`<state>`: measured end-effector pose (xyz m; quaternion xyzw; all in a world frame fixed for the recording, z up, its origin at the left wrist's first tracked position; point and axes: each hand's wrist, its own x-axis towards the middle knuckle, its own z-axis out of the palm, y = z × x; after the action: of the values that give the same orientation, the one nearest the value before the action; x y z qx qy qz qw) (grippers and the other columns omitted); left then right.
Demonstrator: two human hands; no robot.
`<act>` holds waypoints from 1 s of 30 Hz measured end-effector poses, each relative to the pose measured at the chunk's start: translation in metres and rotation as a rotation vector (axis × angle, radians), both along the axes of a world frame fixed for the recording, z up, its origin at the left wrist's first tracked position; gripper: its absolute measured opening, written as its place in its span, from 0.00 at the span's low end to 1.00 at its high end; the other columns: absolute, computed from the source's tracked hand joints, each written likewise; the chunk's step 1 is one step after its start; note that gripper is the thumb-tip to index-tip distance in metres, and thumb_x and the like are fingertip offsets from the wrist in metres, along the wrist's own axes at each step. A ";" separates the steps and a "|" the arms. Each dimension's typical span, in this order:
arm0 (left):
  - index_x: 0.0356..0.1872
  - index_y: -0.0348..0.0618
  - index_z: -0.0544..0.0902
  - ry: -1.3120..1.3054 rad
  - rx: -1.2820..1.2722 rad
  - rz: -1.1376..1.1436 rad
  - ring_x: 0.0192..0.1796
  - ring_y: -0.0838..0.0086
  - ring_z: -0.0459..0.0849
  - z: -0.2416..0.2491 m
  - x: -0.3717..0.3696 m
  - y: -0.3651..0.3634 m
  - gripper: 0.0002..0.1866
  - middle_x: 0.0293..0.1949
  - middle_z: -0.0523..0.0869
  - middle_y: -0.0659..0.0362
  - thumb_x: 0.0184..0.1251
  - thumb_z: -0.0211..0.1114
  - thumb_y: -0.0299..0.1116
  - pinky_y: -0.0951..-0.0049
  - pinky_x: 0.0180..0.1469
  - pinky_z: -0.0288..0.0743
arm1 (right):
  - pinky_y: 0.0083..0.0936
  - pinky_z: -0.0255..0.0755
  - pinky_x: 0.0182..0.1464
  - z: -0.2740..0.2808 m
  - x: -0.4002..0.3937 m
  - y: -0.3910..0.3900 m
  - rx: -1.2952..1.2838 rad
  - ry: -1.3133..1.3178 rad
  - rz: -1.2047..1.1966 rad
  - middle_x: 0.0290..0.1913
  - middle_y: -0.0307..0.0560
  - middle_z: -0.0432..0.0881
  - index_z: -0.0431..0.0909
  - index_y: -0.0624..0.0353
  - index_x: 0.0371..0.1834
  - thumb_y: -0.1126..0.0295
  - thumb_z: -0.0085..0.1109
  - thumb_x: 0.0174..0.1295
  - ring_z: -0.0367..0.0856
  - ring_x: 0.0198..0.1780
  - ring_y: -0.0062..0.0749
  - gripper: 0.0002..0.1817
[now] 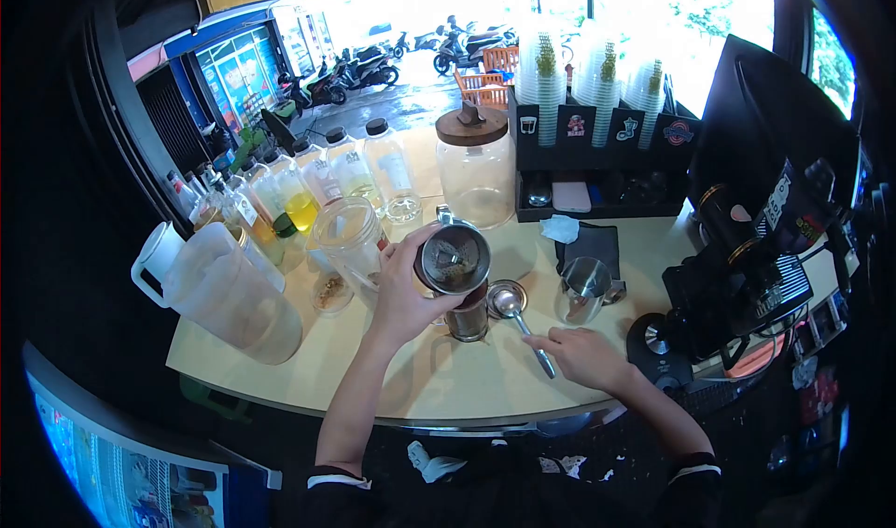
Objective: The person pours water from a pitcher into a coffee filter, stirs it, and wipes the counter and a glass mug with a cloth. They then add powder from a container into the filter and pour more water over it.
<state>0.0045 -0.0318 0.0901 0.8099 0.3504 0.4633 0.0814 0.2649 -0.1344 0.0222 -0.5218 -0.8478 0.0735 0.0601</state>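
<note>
My left hand (403,281) is closed round a metal mug (478,259), its handle pointing away from me. Dark, wet-looking residue shows inside the mug. Partly hidden below it, a glass cup (467,326) with brown contents stands on the counter. With my right hand (586,356) I pinch the handle of a metal ladle (529,334). The ladle's bowl rests on or just over a small round metal dish (521,292). Just beyond my right hand is a steel pitcher (584,290).
A plastic jug (229,290), a clear jar (345,239) and several bottles (350,168) crowd the left of the counter (411,379). A large lidded jar (476,178) and a black cup rack (597,178) stand behind. Right is a black coffee machine (737,248).
</note>
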 end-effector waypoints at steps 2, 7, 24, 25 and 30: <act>0.58 0.43 0.72 -0.001 0.003 0.019 0.58 0.60 0.76 0.000 -0.001 -0.001 0.42 0.55 0.79 0.54 0.34 0.81 0.34 0.61 0.64 0.64 | 0.37 0.74 0.47 -0.006 0.000 0.004 0.016 0.001 0.065 0.39 0.46 0.76 0.75 0.55 0.53 0.76 0.51 0.57 0.79 0.44 0.42 0.19; 0.58 0.48 0.71 -0.086 -0.077 -0.054 0.58 0.62 0.75 -0.009 -0.003 0.006 0.43 0.55 0.79 0.57 0.35 0.81 0.38 0.60 0.64 0.59 | 0.37 0.73 0.50 -0.022 0.005 0.013 0.129 0.058 0.217 0.42 0.47 0.76 0.74 0.59 0.47 0.76 0.52 0.55 0.78 0.47 0.42 0.15; 0.60 0.50 0.70 -0.039 -0.038 -0.018 0.56 0.63 0.76 -0.012 -0.002 0.004 0.44 0.57 0.78 0.59 0.33 0.81 0.36 0.61 0.64 0.58 | 0.22 0.76 0.38 0.069 0.018 -0.001 0.552 1.058 0.065 0.39 0.51 0.79 0.74 0.65 0.46 0.83 0.56 0.59 0.83 0.37 0.33 0.12; 0.60 0.50 0.70 -0.025 -0.032 -0.005 0.57 0.64 0.75 -0.012 -0.002 0.004 0.45 0.58 0.77 0.60 0.33 0.81 0.36 0.61 0.64 0.58 | 0.22 0.76 0.38 0.083 0.016 -0.005 0.551 1.057 0.064 0.39 0.51 0.79 0.74 0.65 0.46 0.83 0.56 0.59 0.83 0.37 0.33 0.12; 0.60 0.48 0.71 -0.014 0.051 -0.032 0.59 0.64 0.75 -0.011 0.004 0.003 0.45 0.58 0.78 0.57 0.31 0.82 0.37 0.62 0.63 0.60 | 0.28 0.76 0.35 0.112 -0.019 -0.003 0.630 0.521 0.329 0.34 0.47 0.78 0.74 0.64 0.44 0.81 0.60 0.55 0.81 0.33 0.36 0.13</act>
<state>0.0089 -0.0293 0.0795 0.8140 0.3251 0.4762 0.0704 0.2461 -0.1372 0.1346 -0.3003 -0.8571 -0.0508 0.4154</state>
